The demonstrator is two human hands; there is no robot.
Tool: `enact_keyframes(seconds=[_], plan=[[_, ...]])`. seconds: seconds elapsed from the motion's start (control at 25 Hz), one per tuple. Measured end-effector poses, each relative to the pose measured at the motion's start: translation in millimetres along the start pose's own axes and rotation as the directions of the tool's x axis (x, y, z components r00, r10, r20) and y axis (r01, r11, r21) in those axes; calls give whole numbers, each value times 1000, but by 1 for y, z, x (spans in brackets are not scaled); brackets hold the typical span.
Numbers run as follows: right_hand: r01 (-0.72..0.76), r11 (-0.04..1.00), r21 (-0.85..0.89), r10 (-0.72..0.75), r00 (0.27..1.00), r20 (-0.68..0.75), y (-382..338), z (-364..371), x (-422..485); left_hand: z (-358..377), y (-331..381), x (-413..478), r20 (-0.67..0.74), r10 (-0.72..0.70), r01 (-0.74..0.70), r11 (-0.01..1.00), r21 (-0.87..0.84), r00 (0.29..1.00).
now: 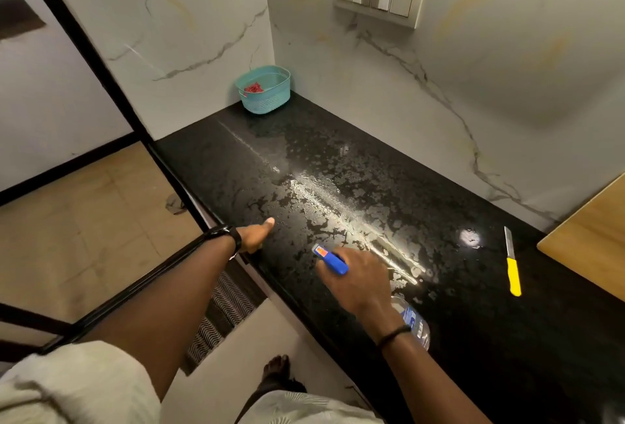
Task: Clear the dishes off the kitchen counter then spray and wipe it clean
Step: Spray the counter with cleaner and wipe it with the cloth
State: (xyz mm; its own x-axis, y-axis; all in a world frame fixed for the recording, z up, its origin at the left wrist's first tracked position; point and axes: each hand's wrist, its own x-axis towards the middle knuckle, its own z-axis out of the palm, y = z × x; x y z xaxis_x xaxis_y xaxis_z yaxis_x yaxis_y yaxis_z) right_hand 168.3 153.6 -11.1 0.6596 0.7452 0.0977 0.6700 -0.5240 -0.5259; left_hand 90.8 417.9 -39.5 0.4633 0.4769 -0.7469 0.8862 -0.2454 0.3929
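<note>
In the lower centre of the frame the right hand (358, 283) wraps the neck of the spray bottle (415, 322), its blue nozzle aimed up-frame so mist lands on the black counter (473, 349), whose middle already shines with wet film (324, 193). The left hand (253, 236) braces at the front edge, thumb flat on top. Its fingers are hidden, so I cannot tell their curl. A yellow-handled knife (512, 264) lies at right and a teal basket (267, 99) sits in the far corner, likely still to clear.
</note>
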Motion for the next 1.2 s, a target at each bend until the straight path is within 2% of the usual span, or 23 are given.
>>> enact_keyframes(seconds=[0.08,0.24,0.36,0.48,0.6,0.72,0.84,0.92,1.04,1.2], plan=[[-6,1000,-27,8,998,55,1,10,-8,-9,1,6,29,-10,13,997,-76,1000],[34,994,-100,-17,987,160,4,13,-15,-17,10,0,71,-45,47,999,-20,996],[-64,995,-74,69,996,63,14,6,-8,-20,19,3,140,-34,18,993,116,990],[-146,987,-71,140,987,-72,27,-4,1,-19,26,11,138,-38,2,969,248,990],[-189,982,16,187,955,-230,35,-15,13,-18,32,38,213,-107,32,944,329,971],[-303,953,-17,290,925,-247,46,-20,18,-7,52,21,217,-160,80,939,335,963],[-350,934,-71,326,918,-228,54,-23,23,12,65,14,128,-170,129,951,280,977],[-405,914,-3,392,885,-252,62,-31,30,21,70,19,139,-171,122,944,305,975],[-505,855,114,513,797,-318,78,-53,43,25,75,24,152,-184,116,920,374,971],[-529,793,303,610,686,-396,103,-81,57,22,73,16,122,-148,97,933,347,981]])
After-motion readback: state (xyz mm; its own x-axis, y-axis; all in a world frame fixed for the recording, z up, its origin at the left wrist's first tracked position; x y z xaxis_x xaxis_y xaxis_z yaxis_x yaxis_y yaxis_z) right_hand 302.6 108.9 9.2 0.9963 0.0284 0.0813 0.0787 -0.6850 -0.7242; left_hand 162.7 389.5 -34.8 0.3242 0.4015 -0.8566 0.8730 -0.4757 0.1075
